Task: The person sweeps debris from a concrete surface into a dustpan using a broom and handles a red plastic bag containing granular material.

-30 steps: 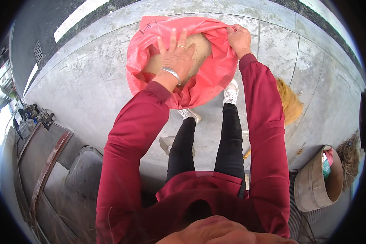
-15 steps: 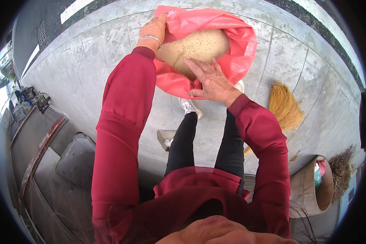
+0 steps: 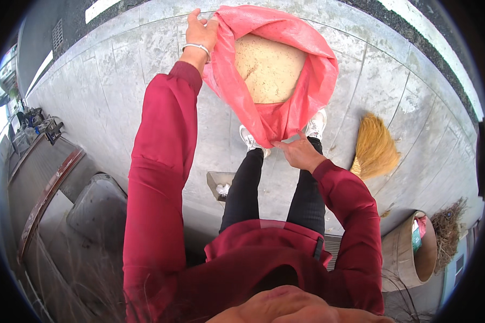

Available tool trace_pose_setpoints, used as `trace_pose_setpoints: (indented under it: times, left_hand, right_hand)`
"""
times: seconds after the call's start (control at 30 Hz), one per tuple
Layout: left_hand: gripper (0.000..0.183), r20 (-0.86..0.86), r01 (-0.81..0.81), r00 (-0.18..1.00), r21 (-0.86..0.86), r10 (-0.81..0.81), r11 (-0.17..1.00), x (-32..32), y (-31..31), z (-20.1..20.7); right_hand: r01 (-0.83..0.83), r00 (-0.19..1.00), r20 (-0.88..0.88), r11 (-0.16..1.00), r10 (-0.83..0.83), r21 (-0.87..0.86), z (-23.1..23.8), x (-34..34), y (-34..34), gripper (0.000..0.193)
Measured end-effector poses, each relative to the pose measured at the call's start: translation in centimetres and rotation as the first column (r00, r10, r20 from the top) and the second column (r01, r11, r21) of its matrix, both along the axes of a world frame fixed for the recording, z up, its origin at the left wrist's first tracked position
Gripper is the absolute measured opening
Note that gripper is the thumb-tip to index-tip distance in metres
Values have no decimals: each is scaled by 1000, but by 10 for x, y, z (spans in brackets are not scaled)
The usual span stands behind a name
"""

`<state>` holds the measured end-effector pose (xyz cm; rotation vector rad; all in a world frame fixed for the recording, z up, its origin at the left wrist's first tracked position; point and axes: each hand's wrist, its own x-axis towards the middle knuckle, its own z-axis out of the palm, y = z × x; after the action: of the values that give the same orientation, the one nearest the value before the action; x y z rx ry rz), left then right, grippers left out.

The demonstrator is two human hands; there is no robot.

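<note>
Red plastic sack (image 3: 317, 70): keep it level

Sack mouth-up over the pavement (image 3: 156, 113), just beyond the white shoes (image 3: 316, 125) — pale grainy fill (image 3: 269, 69) showing. Right hand (image 3: 303, 154) pinches the near rim (image 3: 265, 138); left hand (image 3: 201, 33) at the far-left rim (image 3: 224, 21), grip unclear. I'd pull both sides evenly, rim above fill — a sagging edge could spill

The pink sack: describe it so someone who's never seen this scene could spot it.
On the grey pavement, look top centre, above the white shoes. There the left hand and right hand touch the edge of the pink sack. Its open mouth shows pale, speckled contents; glossy pink sets it apart from the yellow broom.
</note>
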<state>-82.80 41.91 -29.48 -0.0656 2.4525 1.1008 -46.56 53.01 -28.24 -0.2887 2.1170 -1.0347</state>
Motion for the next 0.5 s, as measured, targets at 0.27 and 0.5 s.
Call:
trace_pose_setpoints:
  times: [0.27, 0.5]
  left_hand:
    - [93, 91, 236, 968, -8, -234, 972, 155, -57, 28]
    - [22, 293, -130, 944, -81, 149, 988, 167, -99, 4]
  right_hand:
    - [763, 614, -159, 633, -773, -132, 12, -79, -55, 61]
    - [558, 825, 183, 716, -535, -420, 22, -84, -98, 60]
